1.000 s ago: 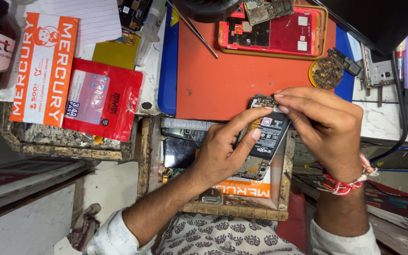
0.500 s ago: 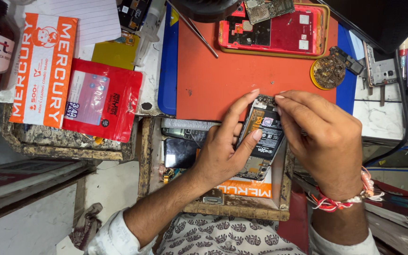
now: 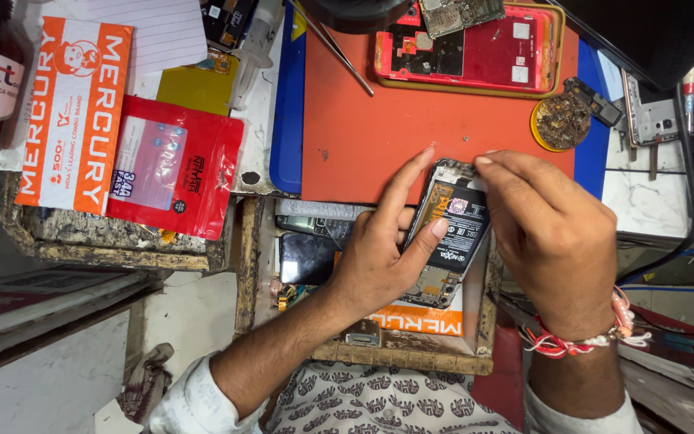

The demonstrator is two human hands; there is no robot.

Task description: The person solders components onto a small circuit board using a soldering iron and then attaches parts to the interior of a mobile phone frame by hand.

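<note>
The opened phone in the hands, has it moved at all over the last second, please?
Yes. The opened phone has shifted up, its top end now lying over the near edge of the orange mat, held by the left hand and right hand.

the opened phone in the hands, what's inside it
Inside the opened phone a black battery fills most of the body, with bare circuit parts at the lower end. The right hand covers the top right corner, and the left hand hides the left edge.
</note>
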